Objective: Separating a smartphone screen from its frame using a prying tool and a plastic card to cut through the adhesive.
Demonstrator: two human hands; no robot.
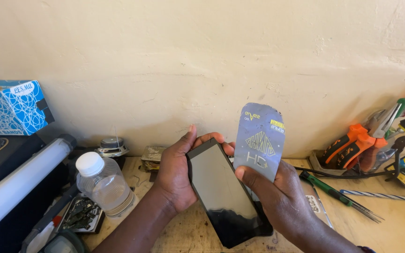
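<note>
My left hand (174, 175) grips a black smartphone (223, 194) by its left edge, screen up, tilted over the wooden bench. My right hand (277, 197) rests at the phone's right side and pinches a bluish protective film sheet (260, 140) that stands up and curls back off the screen. The film has printed markings and a yellow tab near its top. The phone's lower end hangs near the bench surface.
A clear plastic bottle with a white cap (103, 185) stands at the left beside a white tube lamp (17, 185) and a blue tissue box (10, 107). Orange-handled pliers (352, 143), a green screwdriver (333, 189), cables and small parts lie on the bench (390, 220) to the right.
</note>
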